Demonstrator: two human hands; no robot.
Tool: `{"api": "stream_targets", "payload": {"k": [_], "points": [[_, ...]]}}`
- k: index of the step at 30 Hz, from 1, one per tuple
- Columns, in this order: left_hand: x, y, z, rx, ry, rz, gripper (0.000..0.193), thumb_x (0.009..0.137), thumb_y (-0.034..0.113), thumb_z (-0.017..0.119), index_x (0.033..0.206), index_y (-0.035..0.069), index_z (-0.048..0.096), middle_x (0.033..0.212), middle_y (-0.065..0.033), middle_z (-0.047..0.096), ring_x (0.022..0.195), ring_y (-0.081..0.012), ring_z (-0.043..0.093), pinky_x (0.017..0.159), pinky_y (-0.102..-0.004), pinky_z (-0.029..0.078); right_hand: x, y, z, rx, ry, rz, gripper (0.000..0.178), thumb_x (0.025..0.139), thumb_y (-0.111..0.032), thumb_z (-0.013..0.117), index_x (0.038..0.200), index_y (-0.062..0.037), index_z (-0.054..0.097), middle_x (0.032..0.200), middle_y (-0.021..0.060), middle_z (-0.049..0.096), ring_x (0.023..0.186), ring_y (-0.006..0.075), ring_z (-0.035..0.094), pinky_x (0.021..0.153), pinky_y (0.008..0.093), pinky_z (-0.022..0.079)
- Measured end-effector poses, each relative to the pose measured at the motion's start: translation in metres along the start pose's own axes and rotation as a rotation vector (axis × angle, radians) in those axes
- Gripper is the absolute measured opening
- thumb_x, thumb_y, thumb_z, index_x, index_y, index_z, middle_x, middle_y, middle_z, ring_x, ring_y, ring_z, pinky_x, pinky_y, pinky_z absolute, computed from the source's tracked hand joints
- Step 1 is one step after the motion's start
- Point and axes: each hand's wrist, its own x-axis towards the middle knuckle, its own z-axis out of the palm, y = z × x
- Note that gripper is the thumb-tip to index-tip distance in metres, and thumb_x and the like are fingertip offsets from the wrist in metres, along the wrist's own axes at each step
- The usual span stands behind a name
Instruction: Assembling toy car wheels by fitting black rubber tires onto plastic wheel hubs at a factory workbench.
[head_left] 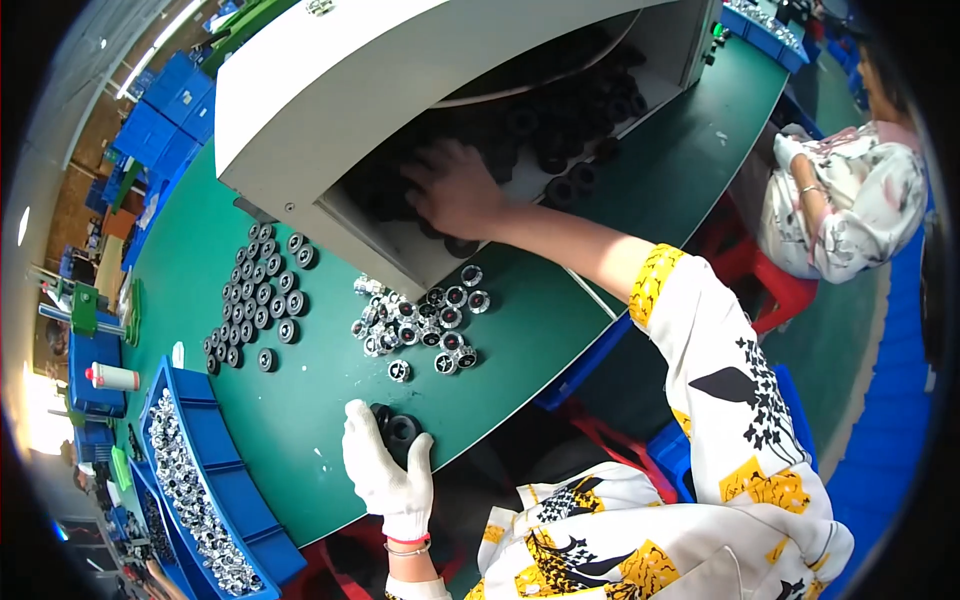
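Observation:
My left hand, in a white knit glove, rests at the near edge of the green table. Its thumb and fingers curl around a few black ring-shaped wheels. Bare, my right hand reaches inside the white box-like housing, over a heap of black wheels. The fingers there look spread, though shadow darkens the tips. Shiny chrome hub-like parts lie in a loose pile between my hands. Further left, black wheels with silvery centres stand grouped on the table.
Along the left table edge stands a long blue divided tray, with chrome parts in a neighbouring section. A white bottle with a red cap is beyond it. On the right, another person's patterned sleeve shows near a red stool.

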Motion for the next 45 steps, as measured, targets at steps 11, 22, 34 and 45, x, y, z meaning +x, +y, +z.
{"api": "stream_targets", "payload": {"k": [11,22,34,45], "points": [[0.000,-0.002,0.000,-0.036,-0.006,-0.025,0.087,0.062,0.012,0.078,0.139,0.000,0.039,0.134,-0.0195,0.049,0.122,-0.0382,0.046,0.104,-0.0423,0.034,0.004,0.058,-0.041,0.060,-0.025,-0.141,0.038,0.086,-0.027,0.056,0.119,-0.0085,0.058,0.130,0.0087,0.052,0.122,0.0273,0.045,0.098,0.0478,0.036],[-0.002,-0.004,0.000,-0.056,-0.064,-0.014,0.084,0.062,0.003,0.069,0.139,-0.005,0.036,0.140,-0.0218,0.042,0.127,-0.0378,0.042,0.108,-0.0414,0.031,0.097,0.221,-0.050,-0.422,-0.024,0.141,0.051,0.090,-0.048,0.040,0.127,-0.0143,0.054,0.131,0.0120,0.053,0.122,0.0319,0.048,0.098,0.0467,0.040],[0.002,0.002,0.006,-0.050,-0.089,-0.080,0.086,0.059,-0.005,0.061,0.140,-0.009,0.031,0.142,-0.0283,0.035,0.132,-0.0401,0.037,0.111,-0.0415,0.027,0.077,0.360,-0.070,-0.439,-0.286,0.151,0.037,0.094,-0.021,0.037,0.123,-0.0033,0.052,0.124,0.0236,0.054,0.124,0.0347,0.045,0.104,0.0475,0.036],[0.004,0.004,0.002,-0.062,-0.107,-0.058,0.084,0.062,-0.006,0.059,0.140,-0.008,0.030,0.143,-0.0269,0.035,0.133,-0.0389,0.035,0.111,-0.0410,0.027,0.007,0.280,-0.124,-0.190,-0.011,0.179,0.035,0.089,-0.019,0.046,0.122,-0.0138,0.055,0.121,0.0168,0.057,0.108,0.0366,0.056,0.093,0.0468,0.045]]}}
